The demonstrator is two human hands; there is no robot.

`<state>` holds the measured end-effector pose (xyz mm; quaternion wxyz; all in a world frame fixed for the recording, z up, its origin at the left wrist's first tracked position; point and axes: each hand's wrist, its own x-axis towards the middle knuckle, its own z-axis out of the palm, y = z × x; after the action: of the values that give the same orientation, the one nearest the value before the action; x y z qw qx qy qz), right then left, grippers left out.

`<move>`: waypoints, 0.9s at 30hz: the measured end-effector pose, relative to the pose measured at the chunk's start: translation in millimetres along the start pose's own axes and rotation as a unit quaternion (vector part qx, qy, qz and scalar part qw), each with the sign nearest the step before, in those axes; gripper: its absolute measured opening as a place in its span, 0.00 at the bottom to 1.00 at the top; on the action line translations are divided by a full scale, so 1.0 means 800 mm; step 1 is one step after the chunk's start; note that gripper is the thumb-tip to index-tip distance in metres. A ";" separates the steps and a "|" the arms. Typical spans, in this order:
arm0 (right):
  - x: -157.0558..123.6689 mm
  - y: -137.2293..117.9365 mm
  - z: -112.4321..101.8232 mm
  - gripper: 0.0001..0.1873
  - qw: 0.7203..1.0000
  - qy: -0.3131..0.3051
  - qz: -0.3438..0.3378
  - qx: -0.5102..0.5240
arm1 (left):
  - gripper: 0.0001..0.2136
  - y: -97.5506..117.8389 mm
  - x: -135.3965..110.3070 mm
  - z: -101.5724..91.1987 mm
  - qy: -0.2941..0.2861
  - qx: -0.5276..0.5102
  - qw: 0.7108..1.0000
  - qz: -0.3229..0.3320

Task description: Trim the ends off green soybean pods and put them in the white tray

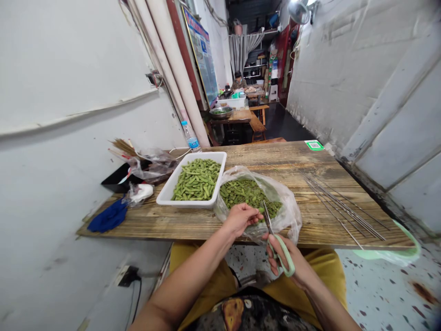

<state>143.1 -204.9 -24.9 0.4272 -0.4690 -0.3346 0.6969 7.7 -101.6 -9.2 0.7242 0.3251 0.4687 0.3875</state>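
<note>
My left hand [242, 218] pinches a green edamame pod [261, 210] over the near side of a clear plastic bag [292, 212]. In my right hand [287, 257] is a pair of scissors [285, 258] with pale green handles; its blades point up and away, close to the pod. Many edamame pods and trimmed bits [243, 192] lie inside the bag. To the left of the bag stands a white tray [161, 197], heaped with edamame pods [198, 180]. Whether the blades touch the pod I cannot tell.
Several metal skewers [341, 207] lie on the wooden table [275, 156] at right. A water bottle [191, 138], black box [120, 179] and blue cloth [108, 216] are at left. A green QR card [314, 145] sits at the far edge. Another person [238, 82] sits at the back.
</note>
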 end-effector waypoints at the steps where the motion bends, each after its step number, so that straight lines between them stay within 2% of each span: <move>1: 0.002 0.001 -0.001 0.21 1.000 0.003 0.006 -0.003 | 0.13 0.000 0.000 -0.001 -0.001 0.000 1.000 -0.002; 4: 0.006 0.007 -0.005 0.21 0.999 0.018 0.026 -0.017 | 0.10 0.009 0.003 -0.007 -0.001 -0.006 1.000 -0.001; 8: 0.004 0.012 -0.008 0.24 1.000 0.014 0.006 -0.011 | 0.05 0.042 0.012 -0.029 0.003 -0.079 0.996 0.045; 12: -0.003 0.014 -0.008 0.26 1.000 -0.006 0.021 -0.006 | 0.01 0.069 0.022 -0.049 -0.019 -0.132 0.991 0.002; 14: -0.006 0.016 -0.008 0.27 1.000 -0.005 0.026 0.006 | 0.04 0.068 0.026 -0.055 -0.019 -0.086 0.996 -0.015; 16: -0.007 0.016 -0.008 0.27 1.000 0.001 0.022 0.018 | 0.06 0.059 0.030 -0.059 -0.004 0.046 0.999 0.001; 17: -0.007 0.016 -0.008 0.28 1.000 0.002 0.020 0.015 | 0.06 0.053 0.032 -0.061 0.005 0.141 0.990 0.021; 18: -0.007 0.016 -0.008 0.28 1.000 0.002 0.021 0.003 | 0.06 0.047 0.035 -0.064 0.018 0.244 0.968 0.047; 21: -0.007 0.014 -0.008 0.27 0.998 -0.007 0.030 -0.048 | 0.06 0.029 0.044 -0.072 0.067 0.493 0.860 0.113; 22: -0.007 0.014 -0.008 0.26 0.998 -0.013 0.032 -0.059 | 0.07 0.026 0.047 -0.074 0.079 0.537 0.830 0.126; 24: -0.007 0.014 -0.007 0.25 0.997 -0.024 0.034 -0.065 | 0.07 0.023 0.051 -0.077 0.079 0.583 0.797 0.138; 27: -0.006 0.016 -0.007 0.24 0.997 -0.037 0.031 -0.055 | 0.04 0.026 0.049 -0.077 0.040 0.598 0.788 0.142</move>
<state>146.1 -214.3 -36.1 0.3665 -0.4757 -0.3730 0.7073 -44.6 -51.0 -29.6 0.3024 0.7403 0.5837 0.1407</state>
